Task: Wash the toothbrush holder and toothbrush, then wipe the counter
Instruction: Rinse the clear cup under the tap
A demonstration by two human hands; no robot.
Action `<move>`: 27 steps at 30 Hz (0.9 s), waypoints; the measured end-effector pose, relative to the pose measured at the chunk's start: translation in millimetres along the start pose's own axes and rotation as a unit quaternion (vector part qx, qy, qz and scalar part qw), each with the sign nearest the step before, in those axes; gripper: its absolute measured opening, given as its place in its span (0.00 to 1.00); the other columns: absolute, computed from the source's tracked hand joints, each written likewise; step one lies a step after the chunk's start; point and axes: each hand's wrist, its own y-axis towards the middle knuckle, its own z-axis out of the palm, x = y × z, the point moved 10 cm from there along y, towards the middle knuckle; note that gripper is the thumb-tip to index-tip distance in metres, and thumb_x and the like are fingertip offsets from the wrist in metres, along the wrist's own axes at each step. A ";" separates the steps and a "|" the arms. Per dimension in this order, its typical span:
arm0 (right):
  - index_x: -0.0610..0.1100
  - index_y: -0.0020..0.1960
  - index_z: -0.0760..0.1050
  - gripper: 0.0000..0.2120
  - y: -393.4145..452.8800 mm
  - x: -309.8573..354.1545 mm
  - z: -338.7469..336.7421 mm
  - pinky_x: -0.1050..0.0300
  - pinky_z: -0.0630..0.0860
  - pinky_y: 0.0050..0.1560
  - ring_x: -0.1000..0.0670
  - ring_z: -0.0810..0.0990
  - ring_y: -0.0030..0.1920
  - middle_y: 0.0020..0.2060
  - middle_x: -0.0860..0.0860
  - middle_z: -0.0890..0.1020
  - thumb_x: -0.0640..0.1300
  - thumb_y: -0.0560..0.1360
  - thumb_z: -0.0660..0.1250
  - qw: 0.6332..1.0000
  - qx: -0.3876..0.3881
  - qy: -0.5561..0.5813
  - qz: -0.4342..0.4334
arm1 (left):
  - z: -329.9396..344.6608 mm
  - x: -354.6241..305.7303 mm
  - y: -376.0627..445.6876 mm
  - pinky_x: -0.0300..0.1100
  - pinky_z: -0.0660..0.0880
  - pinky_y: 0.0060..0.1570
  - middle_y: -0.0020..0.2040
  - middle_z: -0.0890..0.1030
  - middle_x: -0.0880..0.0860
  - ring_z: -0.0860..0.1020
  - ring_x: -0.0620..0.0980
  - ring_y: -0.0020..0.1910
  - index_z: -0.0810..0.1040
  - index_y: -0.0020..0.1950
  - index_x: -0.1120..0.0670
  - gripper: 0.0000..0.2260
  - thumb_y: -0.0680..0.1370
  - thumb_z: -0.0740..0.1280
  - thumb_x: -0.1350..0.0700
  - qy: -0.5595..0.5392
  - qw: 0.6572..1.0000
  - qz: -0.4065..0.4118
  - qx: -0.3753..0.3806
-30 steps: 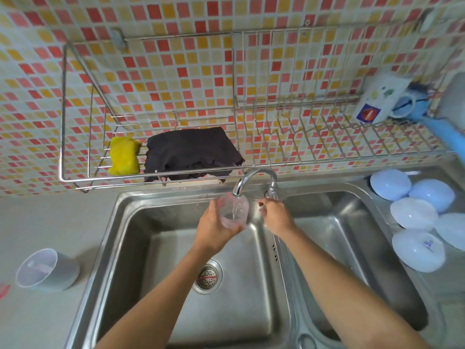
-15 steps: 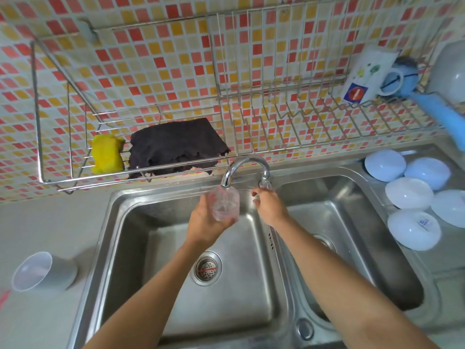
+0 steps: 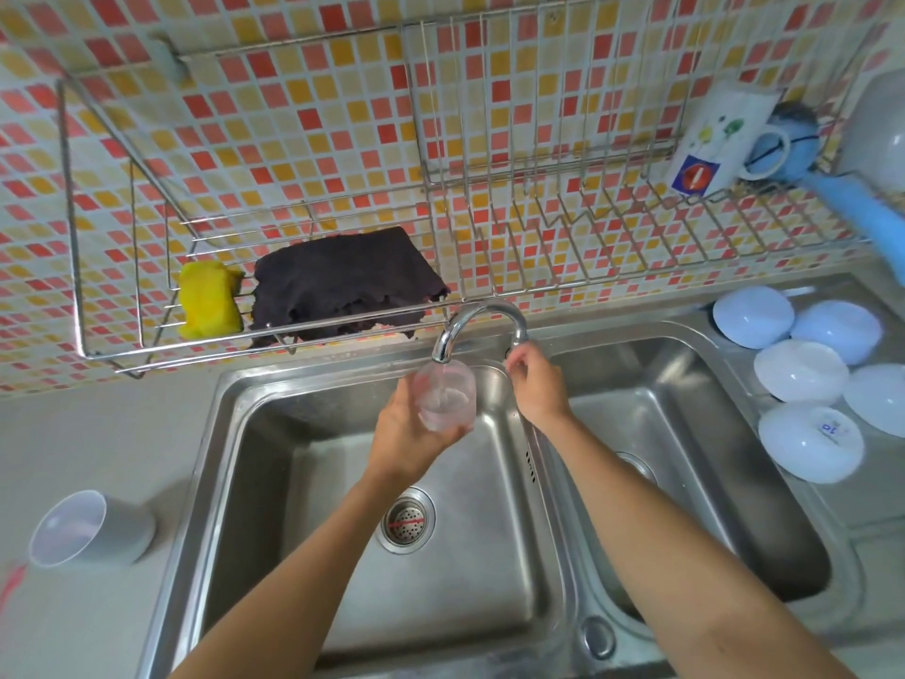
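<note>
1. The left hand's fingers (image 3: 455, 431) curl under and around a clear plastic cup (image 3: 444, 395), thumb side on the cup's left wall, so the hand grips it from below and behind.
2. The left hand (image 3: 409, 428) holds the cup upright just under the spout of the faucet (image 3: 482, 323), over the back edge of the left basin (image 3: 303, 507); a thin stream of water falls into the cup.
3. The left wrist is bent slightly upward, and the forearm runs down and left across the basin, passing over the drain strainer (image 3: 405, 519) toward the lower edge of the view.
4. The right hand's fingers (image 3: 514, 357) are curled in around the base of the faucet, at the back of the divider between the two basins; the part they grasp is hidden by the hand, so I cannot tell whether it is a handle.
5. The right hand (image 3: 536, 389) shows its back to the camera, and its forearm stretches down and right over the right basin (image 3: 695, 463).
6. A grey tumbler (image 3: 93, 529) lies on its side on the counter (image 3: 98, 443), near the sink's front left corner.
7. On the wire rack (image 3: 73, 227) above the sink's back edge sit a yellow sponge (image 3: 210, 298) and, just beside it, a dark cloth (image 3: 343, 281).
8. Five white bowls (image 3: 803, 372) lie upside down on the drainboard at the sink's right edge.
</note>
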 end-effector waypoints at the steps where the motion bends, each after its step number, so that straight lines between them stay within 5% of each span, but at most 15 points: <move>1: 0.43 0.53 0.73 0.04 -1.0 -2.1 -6.0 0.61 0.65 0.37 0.49 0.79 0.42 0.44 0.49 0.83 0.38 0.79 0.62 0.999 -0.019 0.031 0.011 | -1.4 0.9 -0.3 0.36 0.71 0.48 0.56 0.79 0.46 0.78 0.47 0.51 0.69 0.65 0.46 0.35 0.63 0.81 0.48 -0.006 1.000 -0.003 -0.004; 4: 0.43 0.59 0.70 0.08 -1.9 -5.3 -9.8 0.63 0.66 0.34 0.50 0.78 0.43 0.45 0.51 0.81 0.38 0.80 0.60 0.996 -0.027 0.077 0.038 | 0.7 -1.0 -1.7 0.38 0.74 0.50 0.56 0.80 0.45 0.78 0.47 0.51 0.70 0.63 0.46 0.34 0.62 0.82 0.48 -0.002 1.000 0.012 0.004; 8: 0.42 0.61 0.72 0.11 -10.8 -9.4 -13.1 0.60 0.68 0.43 0.44 0.81 0.51 0.48 0.48 0.83 0.41 0.80 0.61 0.992 -0.066 0.088 0.064 | 3.6 3.6 -1.3 0.43 0.78 0.52 0.55 0.80 0.45 0.80 0.47 0.52 0.71 0.61 0.45 0.32 0.61 0.80 0.45 -0.015 1.000 0.010 0.002; 12: 0.39 0.69 0.68 0.20 -49.5 -31.7 -8.6 0.52 0.71 0.59 0.41 0.76 0.62 0.62 0.40 0.78 0.43 0.79 0.62 0.994 -0.096 0.011 0.053 | 6.4 7.4 -1.3 0.45 0.77 0.54 0.55 0.79 0.45 0.79 0.48 0.54 0.70 0.62 0.46 0.33 0.62 0.80 0.45 0.022 0.999 0.022 0.013; 17: 0.36 0.72 0.65 0.24 -107.9 -62.9 27.4 0.47 0.63 0.72 0.43 0.63 0.73 0.73 0.41 0.65 0.43 0.78 0.63 0.984 -0.016 -0.174 -0.048 | 5.4 20.6 -6.1 0.40 0.72 0.52 0.60 0.75 0.48 0.76 0.48 0.56 0.69 0.65 0.50 0.34 0.64 0.80 0.49 0.046 0.999 0.021 0.007; 21: 0.33 0.72 0.64 0.26 -123.2 -69.2 38.2 0.43 0.58 0.72 0.40 0.63 0.73 0.72 0.38 0.66 0.39 0.76 0.65 0.956 0.018 -0.279 -0.090 | 22.2 39.5 -12.1 0.38 0.68 0.55 0.62 0.72 0.51 0.71 0.50 0.61 0.67 0.70 0.51 0.37 0.65 0.80 0.51 0.118 0.991 0.030 0.064; 27: 0.31 0.69 0.67 0.29 -125.6 -67.6 40.4 0.40 0.67 0.68 0.38 0.69 0.69 0.68 0.36 0.70 0.33 0.70 0.45 0.937 0.018 -0.338 -0.087 | 41.3 82.8 -22.1 0.40 0.70 0.55 0.55 0.68 0.52 0.73 0.55 0.57 0.70 0.69 0.51 0.38 0.62 0.80 0.49 0.196 0.971 -0.024 0.134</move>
